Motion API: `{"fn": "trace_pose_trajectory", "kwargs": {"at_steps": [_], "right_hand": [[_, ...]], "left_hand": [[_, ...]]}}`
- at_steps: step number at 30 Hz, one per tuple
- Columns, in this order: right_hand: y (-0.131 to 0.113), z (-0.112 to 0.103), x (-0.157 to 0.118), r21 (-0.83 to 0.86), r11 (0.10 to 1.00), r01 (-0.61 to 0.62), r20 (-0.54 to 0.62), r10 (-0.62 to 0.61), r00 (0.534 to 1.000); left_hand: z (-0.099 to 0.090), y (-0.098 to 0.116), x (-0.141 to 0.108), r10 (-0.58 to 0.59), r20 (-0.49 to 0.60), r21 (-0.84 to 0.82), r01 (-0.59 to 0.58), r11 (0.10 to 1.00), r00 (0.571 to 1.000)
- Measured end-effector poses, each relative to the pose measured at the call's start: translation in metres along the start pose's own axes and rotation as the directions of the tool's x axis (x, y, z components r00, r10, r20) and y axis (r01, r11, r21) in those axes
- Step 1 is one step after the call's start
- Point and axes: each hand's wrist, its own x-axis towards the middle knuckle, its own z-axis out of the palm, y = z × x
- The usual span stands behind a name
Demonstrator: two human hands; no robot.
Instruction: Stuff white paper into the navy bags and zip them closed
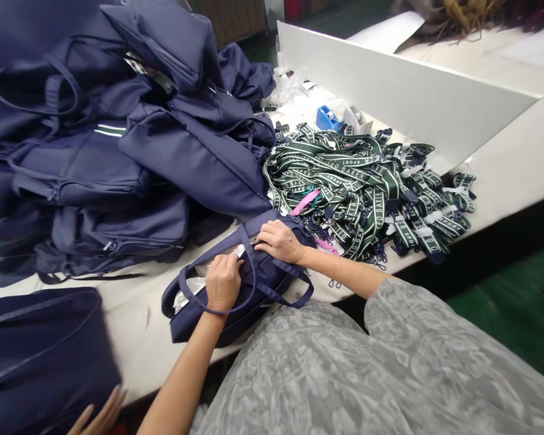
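A navy bag [272, 275] lies at the table's front edge, its top opening showing white stuffing [194, 287] inside. My left hand [223, 281] reaches through one looped handle and is closed on the edge of the opening. At the opening's right end, my right hand [278, 241] is closed with its fingertips pressed on the bag's edge near the zipper. The second handle [294, 296] hangs over the near side of the bag, below my right wrist.
Navy bags [86, 163] are piled at the left and back. Green lettered straps [344, 181] heap up at the right, before a white board [399, 90]. Tape dispensers [329, 118] stand behind them. Another person's hand [102, 417] is by a navy bag [45, 356] at lower left.
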Motion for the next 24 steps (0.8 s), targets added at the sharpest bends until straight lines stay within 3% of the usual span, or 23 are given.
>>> {"fn": "trace_pose_trajectory", "kwargs": {"at_steps": [3, 5, 7, 9, 12, 15, 18, 21, 24], "right_hand": [[0.005, -0.011, 0.002, 0.241, 0.959, -0.147, -0.132, 0.182, 0.974], [0.018, -0.022, 0.003, 0.381, 0.877, -0.291, -0.195, 0.384, 0.902], [0.036, -0.032, 0.002, 0.431, 0.784, -0.446, -0.156, 0.551, 0.820], [0.054, -0.040, 0.000, 0.429, 0.709, -0.560, 0.006, 0.617, 0.787], [0.069, -0.047, -0.003, 0.444, 0.656, -0.610, 0.283, 0.543, 0.791], [0.071, -0.050, -0.004, 0.461, 0.642, -0.613, 0.389, 0.475, 0.790], [0.074, -0.048, -0.005, 0.469, 0.633, -0.616, 0.415, 0.458, 0.786], [0.083, -0.044, -0.009, 0.451, 0.691, -0.564, 0.364, 0.435, 0.824], [0.089, -0.044, -0.015, 0.447, 0.756, -0.478, 0.307, 0.372, 0.876]], "left_hand": [[0.001, -0.002, 0.000, -0.002, -0.025, -0.052, 0.000, 0.999, 1.000], [0.002, -0.002, 0.000, -0.040, -0.028, -0.188, 0.034, 0.982, 0.999], [0.000, 0.001, 0.000, -0.062, -0.015, -0.366, 0.052, 0.929, 0.998], [-0.003, 0.007, 0.003, -0.066, -0.007, -0.505, 0.053, 0.861, 0.998], [-0.009, 0.020, 0.015, -0.059, -0.016, -0.602, 0.037, 0.798, 0.998], [-0.014, 0.037, 0.039, -0.074, -0.009, -0.651, 0.050, 0.758, 0.997], [-0.015, 0.056, 0.064, -0.092, 0.113, -0.632, 0.143, 0.762, 0.989], [-0.015, 0.081, 0.076, -0.049, 0.252, -0.575, 0.190, 0.796, 0.966], [-0.018, 0.101, 0.075, -0.018, 0.251, -0.576, 0.165, 0.801, 0.968]]}}
